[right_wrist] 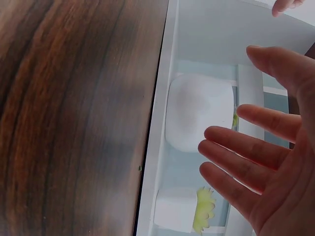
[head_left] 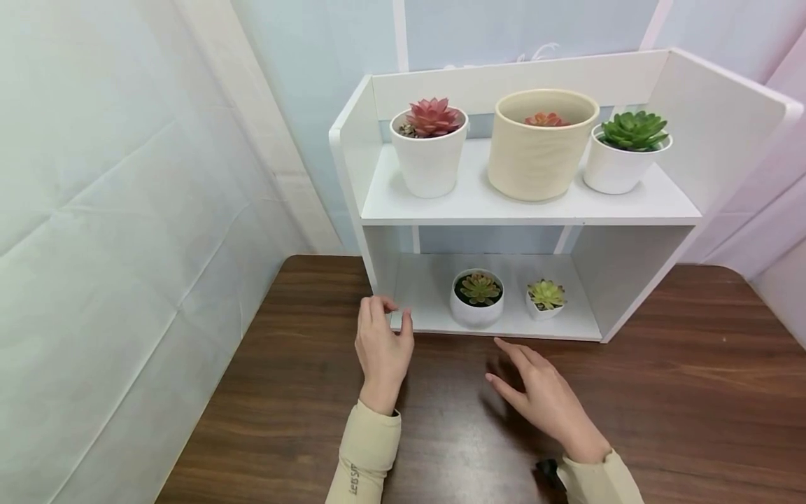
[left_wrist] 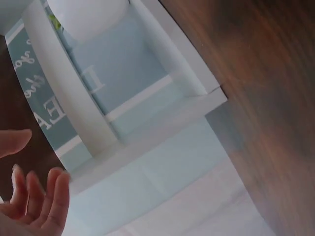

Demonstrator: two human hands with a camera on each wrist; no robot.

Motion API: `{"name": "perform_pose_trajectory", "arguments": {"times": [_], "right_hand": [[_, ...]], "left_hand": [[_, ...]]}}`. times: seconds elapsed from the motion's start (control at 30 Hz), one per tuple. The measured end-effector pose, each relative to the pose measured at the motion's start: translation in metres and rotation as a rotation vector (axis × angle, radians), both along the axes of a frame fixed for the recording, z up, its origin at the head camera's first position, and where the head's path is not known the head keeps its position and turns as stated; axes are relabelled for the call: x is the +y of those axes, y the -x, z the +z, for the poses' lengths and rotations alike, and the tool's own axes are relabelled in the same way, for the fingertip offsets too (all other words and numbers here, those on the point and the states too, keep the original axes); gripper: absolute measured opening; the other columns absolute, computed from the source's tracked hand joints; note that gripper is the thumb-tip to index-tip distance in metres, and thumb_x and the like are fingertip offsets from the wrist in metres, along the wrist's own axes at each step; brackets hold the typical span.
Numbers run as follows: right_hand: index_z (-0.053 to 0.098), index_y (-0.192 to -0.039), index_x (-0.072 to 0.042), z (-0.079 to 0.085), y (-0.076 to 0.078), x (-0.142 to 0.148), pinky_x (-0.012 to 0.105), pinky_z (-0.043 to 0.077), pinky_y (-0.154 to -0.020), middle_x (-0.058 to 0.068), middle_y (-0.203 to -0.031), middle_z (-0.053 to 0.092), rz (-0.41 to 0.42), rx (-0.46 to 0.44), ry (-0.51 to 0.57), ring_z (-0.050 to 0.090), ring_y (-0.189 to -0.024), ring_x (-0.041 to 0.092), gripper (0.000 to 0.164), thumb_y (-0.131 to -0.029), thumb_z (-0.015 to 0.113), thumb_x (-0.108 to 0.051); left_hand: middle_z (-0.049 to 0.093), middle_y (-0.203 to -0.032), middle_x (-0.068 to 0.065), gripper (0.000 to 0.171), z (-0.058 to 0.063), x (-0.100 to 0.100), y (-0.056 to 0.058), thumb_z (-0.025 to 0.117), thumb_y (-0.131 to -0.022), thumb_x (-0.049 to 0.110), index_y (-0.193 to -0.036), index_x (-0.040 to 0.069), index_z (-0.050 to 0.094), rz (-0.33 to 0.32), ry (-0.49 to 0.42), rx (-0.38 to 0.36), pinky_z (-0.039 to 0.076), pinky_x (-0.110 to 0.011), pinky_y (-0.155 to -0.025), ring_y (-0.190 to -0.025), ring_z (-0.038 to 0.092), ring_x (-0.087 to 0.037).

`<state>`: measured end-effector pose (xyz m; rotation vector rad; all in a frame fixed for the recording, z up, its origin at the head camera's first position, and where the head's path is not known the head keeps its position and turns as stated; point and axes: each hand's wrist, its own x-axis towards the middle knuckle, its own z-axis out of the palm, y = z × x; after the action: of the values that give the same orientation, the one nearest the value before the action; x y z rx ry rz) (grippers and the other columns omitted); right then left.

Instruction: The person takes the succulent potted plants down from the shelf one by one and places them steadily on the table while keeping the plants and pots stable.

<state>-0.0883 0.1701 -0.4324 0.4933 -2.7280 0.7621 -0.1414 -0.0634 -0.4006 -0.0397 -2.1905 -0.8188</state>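
My left hand [head_left: 383, 346] is at the lower left front corner of a white two-tier shelf [head_left: 529, 220], its fingers bent loosely and its thumb apart. In the left wrist view nothing lies between the thumb and the fingers [left_wrist: 59, 196]. My right hand [head_left: 548, 392] hovers before the lower tier with fingers spread and nothing in it. Closest to it is a round white pot [head_left: 477, 313] with a green-brown succulent. Right of that pot stands a small white pot [head_left: 543, 312] holding a pale green succulent [right_wrist: 204, 210].
On the upper tier stand a white pot [head_left: 430, 164] with a red succulent, a larger cream pot [head_left: 535, 161] with an orange-red plant low inside, and a white pot [head_left: 613, 170] with a green succulent. Below is a dark wood table [head_left: 711, 406]; white cloth [head_left: 126, 210] hangs at the left.
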Motion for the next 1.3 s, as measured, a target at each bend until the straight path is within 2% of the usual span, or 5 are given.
{"name": "perform_pose_trajectory", "arguments": {"times": [0.4,0.67,0.9,1.03,1.3], "right_hand": [[0.053,-0.136,-0.009,0.001,-0.001,0.002,0.049,0.053,-0.083,0.014,-0.121,0.063,0.017,0.014,-0.007,0.063,-0.106,0.032,0.058,-0.086,0.072,-0.03],[0.052,-0.136,-0.01,0.0,-0.001,0.002,0.049,0.053,-0.082,0.013,-0.119,0.063,0.021,0.025,-0.007,0.063,-0.104,0.031,0.058,-0.085,0.073,-0.029],[0.052,-0.137,-0.011,-0.001,-0.001,0.002,0.048,0.053,-0.082,0.012,-0.119,0.063,0.029,0.033,-0.016,0.063,-0.104,0.031,0.059,-0.085,0.073,-0.03],[0.052,-0.137,-0.011,0.0,-0.001,0.002,0.048,0.054,-0.081,0.012,-0.117,0.063,0.046,0.034,-0.024,0.064,-0.102,0.03,0.06,-0.084,0.074,-0.03],[0.051,-0.137,-0.011,0.001,-0.002,0.0,0.047,0.053,-0.083,0.012,-0.12,0.063,0.05,0.024,-0.025,0.063,-0.104,0.029,0.06,-0.085,0.074,-0.03]], "left_hand": [[0.043,-0.102,-0.014,0.052,0.018,-0.014,0.028,0.075,-0.082,0.032,-0.106,0.003,0.04,0.073,-0.208,0.074,0.041,-0.033,-0.069,-0.089,0.047,-0.029],[0.042,-0.128,-0.019,0.074,0.017,-0.025,0.042,0.073,-0.082,0.038,-0.132,-0.001,0.035,-0.011,-0.252,0.012,0.043,-0.043,-0.091,-0.111,0.046,-0.035],[0.028,-0.15,-0.022,0.093,0.01,-0.031,0.05,0.072,-0.084,0.039,-0.148,-0.002,0.02,-0.087,-0.25,-0.06,0.031,-0.05,-0.11,-0.137,0.032,-0.035],[0.019,-0.156,-0.022,0.099,0.011,-0.03,0.057,0.073,-0.083,0.04,-0.15,-0.003,0.014,-0.135,-0.271,-0.098,0.024,-0.052,-0.115,-0.145,0.02,-0.035],[0.022,-0.157,-0.019,0.1,0.018,-0.029,0.069,0.072,-0.082,0.039,-0.153,0.004,0.012,-0.211,-0.397,-0.127,0.027,-0.054,-0.113,-0.143,0.025,-0.035]]}}
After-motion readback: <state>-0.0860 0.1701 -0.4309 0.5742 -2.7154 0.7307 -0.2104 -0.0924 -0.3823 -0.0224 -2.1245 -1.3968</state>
